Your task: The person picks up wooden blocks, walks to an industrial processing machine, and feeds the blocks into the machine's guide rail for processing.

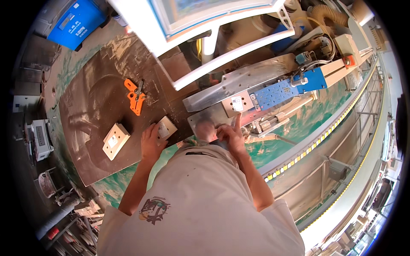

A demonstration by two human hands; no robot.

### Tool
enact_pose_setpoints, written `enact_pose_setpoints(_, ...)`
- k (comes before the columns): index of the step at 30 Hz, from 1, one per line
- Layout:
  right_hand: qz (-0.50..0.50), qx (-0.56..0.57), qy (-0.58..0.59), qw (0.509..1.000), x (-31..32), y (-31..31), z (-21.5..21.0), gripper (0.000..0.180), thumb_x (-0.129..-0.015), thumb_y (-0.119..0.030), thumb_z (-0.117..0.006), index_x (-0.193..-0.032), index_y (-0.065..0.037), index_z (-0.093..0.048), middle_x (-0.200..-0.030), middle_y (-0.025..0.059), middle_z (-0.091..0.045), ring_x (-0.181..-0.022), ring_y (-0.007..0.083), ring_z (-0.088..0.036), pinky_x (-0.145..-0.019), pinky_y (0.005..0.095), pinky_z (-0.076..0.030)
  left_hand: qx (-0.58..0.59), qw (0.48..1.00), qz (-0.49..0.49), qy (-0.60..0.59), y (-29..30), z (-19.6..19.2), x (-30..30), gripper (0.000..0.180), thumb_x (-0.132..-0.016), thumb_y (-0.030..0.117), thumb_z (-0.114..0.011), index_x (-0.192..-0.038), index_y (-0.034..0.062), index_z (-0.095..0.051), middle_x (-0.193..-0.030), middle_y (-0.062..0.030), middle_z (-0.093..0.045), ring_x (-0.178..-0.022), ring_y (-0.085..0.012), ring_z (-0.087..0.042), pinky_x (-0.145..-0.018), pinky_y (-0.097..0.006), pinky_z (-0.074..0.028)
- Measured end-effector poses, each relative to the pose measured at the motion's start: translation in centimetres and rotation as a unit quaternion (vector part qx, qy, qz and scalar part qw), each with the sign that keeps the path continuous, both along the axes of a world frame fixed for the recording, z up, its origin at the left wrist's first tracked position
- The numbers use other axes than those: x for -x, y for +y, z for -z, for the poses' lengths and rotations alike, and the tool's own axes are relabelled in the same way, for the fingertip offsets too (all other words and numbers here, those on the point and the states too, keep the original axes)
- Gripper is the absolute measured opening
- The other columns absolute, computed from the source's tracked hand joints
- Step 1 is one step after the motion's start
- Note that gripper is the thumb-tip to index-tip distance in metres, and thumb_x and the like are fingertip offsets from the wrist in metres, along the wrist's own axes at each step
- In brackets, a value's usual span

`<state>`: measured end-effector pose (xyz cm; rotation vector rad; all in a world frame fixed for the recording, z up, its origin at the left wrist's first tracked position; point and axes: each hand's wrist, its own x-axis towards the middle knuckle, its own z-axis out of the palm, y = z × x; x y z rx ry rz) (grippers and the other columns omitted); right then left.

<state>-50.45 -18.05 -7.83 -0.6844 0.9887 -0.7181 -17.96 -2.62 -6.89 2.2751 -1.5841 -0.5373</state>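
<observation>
My left hand is at the left end of a small beige wooden block with holes and a white label, its fingers and thumb closed about the edge. The block lies near the brown table's right side. My right hand has its index finger stretched out to the near edge of another labelled wooden block; the other fingers are curled, with nothing seen in them. That second block sits on the metal bed of a machine, against the end of a blue perforated plate.
Stacked labelled wooden blocks and an orange clamp-like tool lie on the brown table. A white-framed guard overhangs the machine. To the right runs a long rail with yellow marks. A blue box stands far left.
</observation>
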Motion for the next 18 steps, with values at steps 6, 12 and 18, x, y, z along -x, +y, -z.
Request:
enact_pose_setpoints(6, 0.023, -0.005, -0.027, 0.999, 6.4, -6.2, -0.3, 0.08, -0.102, -0.007, -0.055, -0.166, -0.011, -0.006, -0.09, 0.0159, -0.07, -0.07, 0.0199, -0.066, -0.061, 0.0314, -0.054, 0.006, 1.0, -0.007, 0.0, -3.0, -0.5, 1.8, 0.085, -0.071, 0.015, -0.091, -0.148, 0.0116, -0.057, -0.148, -0.0128, -0.057, -0.133, -0.0383, -0.052, -0.113, -0.046, -0.045)
enact_pose_setpoints(12, 0.036, 0.026, -0.04, 0.998, 12.2, -12.1, 0.9, 0.033, -0.1, -0.002, -0.052, -0.132, -0.007, -0.044, -0.092, 0.0162, -0.071, -0.068, 0.0195, -0.065, -0.059, 0.0306, -0.051, 0.058, 0.998, 0.023, -0.001, -5.0, -2.8, 6.2, 0.082, -0.071, 0.019, -0.092, -0.146, 0.0108, -0.059, -0.146, -0.0126, -0.059, -0.133, -0.0377, -0.053, -0.112, -0.049, -0.045)
enact_pose_setpoints(18, 0.058, 0.016, -0.059, 0.996, 16.6, -16.3, 0.4, 0.041, -0.096, 0.001, -0.052, -0.134, -0.008, -0.042, -0.09, 0.0116, -0.067, -0.066, 0.0206, -0.065, -0.058, 0.0326, -0.053, 0.041, 0.99, 0.132, 0.036, -9.4, -2.4, 11.7, 0.078, -0.078, 0.034, -0.087, -0.147, 0.0106, -0.059, -0.149, -0.0121, -0.057, -0.134, -0.0364, -0.053, -0.113, -0.05, -0.042)
